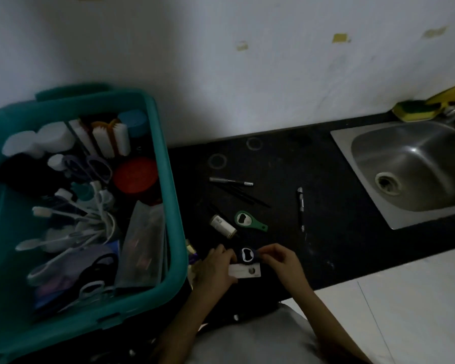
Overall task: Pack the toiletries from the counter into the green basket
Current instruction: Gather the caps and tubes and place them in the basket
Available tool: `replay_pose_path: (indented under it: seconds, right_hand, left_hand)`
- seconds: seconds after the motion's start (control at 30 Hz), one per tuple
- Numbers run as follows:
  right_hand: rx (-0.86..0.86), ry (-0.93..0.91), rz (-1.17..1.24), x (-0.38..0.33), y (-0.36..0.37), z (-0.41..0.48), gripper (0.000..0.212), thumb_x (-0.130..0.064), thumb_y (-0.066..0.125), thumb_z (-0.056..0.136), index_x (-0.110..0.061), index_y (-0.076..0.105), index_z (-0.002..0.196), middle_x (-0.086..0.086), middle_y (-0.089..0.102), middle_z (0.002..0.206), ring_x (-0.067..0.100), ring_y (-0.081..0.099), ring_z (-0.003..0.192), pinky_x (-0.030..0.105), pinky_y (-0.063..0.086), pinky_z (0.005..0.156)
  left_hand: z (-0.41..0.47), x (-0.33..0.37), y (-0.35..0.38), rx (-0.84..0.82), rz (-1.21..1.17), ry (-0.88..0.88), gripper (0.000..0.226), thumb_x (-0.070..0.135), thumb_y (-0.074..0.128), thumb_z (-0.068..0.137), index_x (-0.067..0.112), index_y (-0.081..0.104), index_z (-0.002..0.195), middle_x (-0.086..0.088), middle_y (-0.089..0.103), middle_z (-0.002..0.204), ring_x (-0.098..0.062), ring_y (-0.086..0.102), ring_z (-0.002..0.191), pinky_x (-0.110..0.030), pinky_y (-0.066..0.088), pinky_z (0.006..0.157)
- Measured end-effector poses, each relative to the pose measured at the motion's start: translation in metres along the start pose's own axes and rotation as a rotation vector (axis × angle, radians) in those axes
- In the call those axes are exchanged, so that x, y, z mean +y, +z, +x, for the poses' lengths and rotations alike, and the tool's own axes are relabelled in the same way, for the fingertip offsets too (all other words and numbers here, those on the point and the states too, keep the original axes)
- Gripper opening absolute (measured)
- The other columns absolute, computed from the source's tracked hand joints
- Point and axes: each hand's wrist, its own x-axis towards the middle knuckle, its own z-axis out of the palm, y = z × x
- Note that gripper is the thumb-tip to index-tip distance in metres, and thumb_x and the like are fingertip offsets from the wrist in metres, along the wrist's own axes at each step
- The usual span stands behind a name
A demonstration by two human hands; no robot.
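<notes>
Pinching a dark round-headed bottle opener point(247, 254) between curled fingers of left hand point(216, 269) and right hand point(283, 261) at six o'clock; teal-green plastic basket point(168, 179) at nine o'clock.

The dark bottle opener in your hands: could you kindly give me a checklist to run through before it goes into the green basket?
1. Grip on the dark blue bottle opener: the right hand pinches its end: ok.
2. The white flat card beneath it: held by the left hand: ok.
3. Free room in the green plastic basket: crowded: cannot tell.
4. Basket within reach: its wall stands just left of the hands: ok.
5. Counter emptied: a green bottle opener, a small white cylindrical bottle and a dark pen lie on the black counter: not ok.
</notes>
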Motion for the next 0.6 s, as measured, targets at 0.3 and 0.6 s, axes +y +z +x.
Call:
replay_pose_path:
  seconds: [0.3,0.6]
  right_hand:
    - [0.117,-0.091,-0.242,0.0,0.011,0.008,0.019,-0.006,0.064,0.085,-0.022,0.068,0.096,-0.009,0.068,0.097,0.004,0.064,0.092,0.028,0.052,0.087]
    - [-0.033,-0.058,-0.882,-0.004,0.016,0.037,0.042,-0.031,0.073,0.075,-0.028,0.058,0.115,-0.003,0.057,0.112,0.018,0.054,0.104,0.03,0.046,0.081]
  left_hand:
    - [0.021,-0.013,-0.019,0.044,0.058,0.098,0.027,0.024,0.062,0.083,0.022,0.055,0.11,-0.001,0.048,0.115,-0.021,0.046,0.109,-0.032,0.038,0.076]
    - [0.014,-0.023,-0.018,0.088,0.031,0.177,0.045,0.028,0.063,0.084,0.029,0.05,0.126,0.003,0.044,0.123,-0.017,0.043,0.115,-0.03,0.044,0.086]
